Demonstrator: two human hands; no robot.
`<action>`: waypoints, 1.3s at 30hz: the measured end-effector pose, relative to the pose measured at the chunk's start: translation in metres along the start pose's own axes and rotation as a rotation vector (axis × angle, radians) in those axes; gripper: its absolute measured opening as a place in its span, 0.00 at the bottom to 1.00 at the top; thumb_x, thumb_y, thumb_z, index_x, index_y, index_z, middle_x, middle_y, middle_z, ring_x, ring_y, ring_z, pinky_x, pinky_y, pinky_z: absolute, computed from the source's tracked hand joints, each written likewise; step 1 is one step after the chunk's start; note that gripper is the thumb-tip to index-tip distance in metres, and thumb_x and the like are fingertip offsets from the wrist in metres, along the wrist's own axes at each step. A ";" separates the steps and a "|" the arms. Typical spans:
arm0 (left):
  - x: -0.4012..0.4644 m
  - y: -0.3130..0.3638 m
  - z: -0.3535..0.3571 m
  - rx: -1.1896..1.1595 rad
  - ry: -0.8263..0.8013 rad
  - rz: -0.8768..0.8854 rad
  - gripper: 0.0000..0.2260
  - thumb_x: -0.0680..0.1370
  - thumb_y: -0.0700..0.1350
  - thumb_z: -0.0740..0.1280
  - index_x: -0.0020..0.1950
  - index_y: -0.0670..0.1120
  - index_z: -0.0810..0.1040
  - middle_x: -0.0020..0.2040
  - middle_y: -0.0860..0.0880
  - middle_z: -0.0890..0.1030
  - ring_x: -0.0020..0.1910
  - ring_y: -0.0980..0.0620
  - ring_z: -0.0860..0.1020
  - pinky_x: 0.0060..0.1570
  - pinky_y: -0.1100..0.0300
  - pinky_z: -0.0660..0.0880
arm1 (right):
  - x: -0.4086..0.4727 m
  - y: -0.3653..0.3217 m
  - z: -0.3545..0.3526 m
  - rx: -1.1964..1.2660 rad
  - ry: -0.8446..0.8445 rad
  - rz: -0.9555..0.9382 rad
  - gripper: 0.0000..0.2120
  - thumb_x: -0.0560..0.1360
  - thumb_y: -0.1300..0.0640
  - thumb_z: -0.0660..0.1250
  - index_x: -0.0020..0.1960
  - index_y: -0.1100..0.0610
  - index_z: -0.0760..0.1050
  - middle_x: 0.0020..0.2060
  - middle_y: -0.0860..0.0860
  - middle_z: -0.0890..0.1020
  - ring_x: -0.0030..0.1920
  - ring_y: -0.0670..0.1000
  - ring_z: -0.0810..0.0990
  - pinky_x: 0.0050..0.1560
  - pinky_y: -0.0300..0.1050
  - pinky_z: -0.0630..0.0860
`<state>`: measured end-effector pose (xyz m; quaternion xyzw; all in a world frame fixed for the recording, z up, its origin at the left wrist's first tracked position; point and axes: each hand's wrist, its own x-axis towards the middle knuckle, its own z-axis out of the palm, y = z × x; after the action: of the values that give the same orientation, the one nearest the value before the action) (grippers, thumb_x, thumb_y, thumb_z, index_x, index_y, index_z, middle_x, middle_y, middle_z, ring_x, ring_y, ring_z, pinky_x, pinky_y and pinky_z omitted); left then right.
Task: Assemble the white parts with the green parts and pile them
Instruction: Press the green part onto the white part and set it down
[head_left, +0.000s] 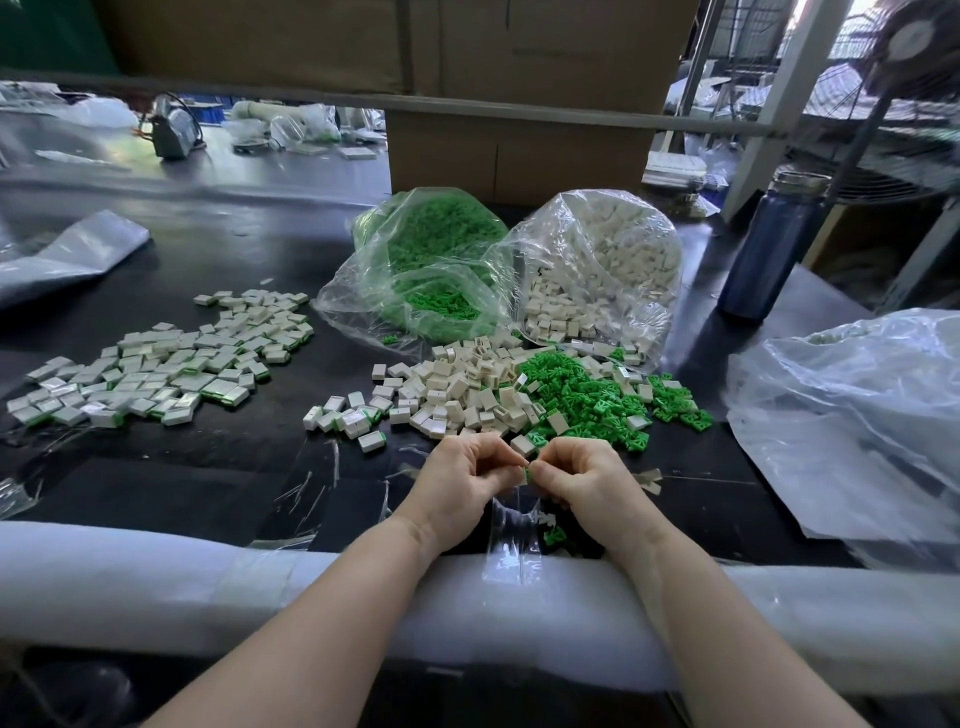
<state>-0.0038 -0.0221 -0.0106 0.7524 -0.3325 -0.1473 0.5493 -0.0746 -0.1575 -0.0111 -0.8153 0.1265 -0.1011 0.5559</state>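
My left hand (465, 480) and my right hand (582, 480) meet fingertip to fingertip near the table's front edge. Between them they pinch one small piece (525, 474); a white part shows on the left-hand side and a green part on the right-hand side, mostly hidden by fingers. Just beyond my hands lies a heap of loose white parts (457, 387) and, to its right, a heap of loose green parts (597, 395). A wide pile of assembled pieces (166, 364) spreads at the left. A smaller group of assembled pieces (348, 415) lies nearer the middle.
A clear bag of green parts (431, 260) and a clear bag of white parts (602, 265) stand behind the heaps, before cardboard boxes (519, 150). A blue bottle (769, 249) stands at the right, with crumpled plastic (852, 415) beside it. White padding (208, 587) lines the front edge.
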 end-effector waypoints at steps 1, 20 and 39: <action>0.000 0.000 0.000 0.004 -0.012 -0.002 0.04 0.73 0.34 0.69 0.42 0.42 0.81 0.37 0.52 0.80 0.35 0.66 0.77 0.43 0.72 0.73 | 0.000 0.000 0.000 0.001 -0.006 0.004 0.09 0.74 0.65 0.66 0.35 0.61 0.75 0.29 0.56 0.75 0.33 0.53 0.70 0.37 0.47 0.68; 0.003 -0.005 0.005 -0.053 0.054 -0.041 0.11 0.72 0.35 0.71 0.54 0.41 0.80 0.49 0.43 0.82 0.50 0.47 0.81 0.56 0.54 0.77 | 0.000 0.002 0.002 0.197 0.132 -0.024 0.07 0.74 0.62 0.68 0.40 0.66 0.77 0.25 0.47 0.79 0.27 0.41 0.77 0.30 0.33 0.73; 0.003 -0.010 0.005 0.048 0.087 0.002 0.04 0.77 0.43 0.65 0.49 0.49 0.80 0.44 0.47 0.82 0.44 0.51 0.81 0.50 0.59 0.78 | -0.003 0.001 -0.002 0.299 0.120 -0.022 0.05 0.72 0.66 0.70 0.40 0.59 0.81 0.30 0.51 0.83 0.31 0.46 0.80 0.33 0.36 0.77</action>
<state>-0.0012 -0.0265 -0.0210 0.7709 -0.3123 -0.1057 0.5450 -0.0783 -0.1590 -0.0116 -0.7174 0.1343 -0.1734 0.6612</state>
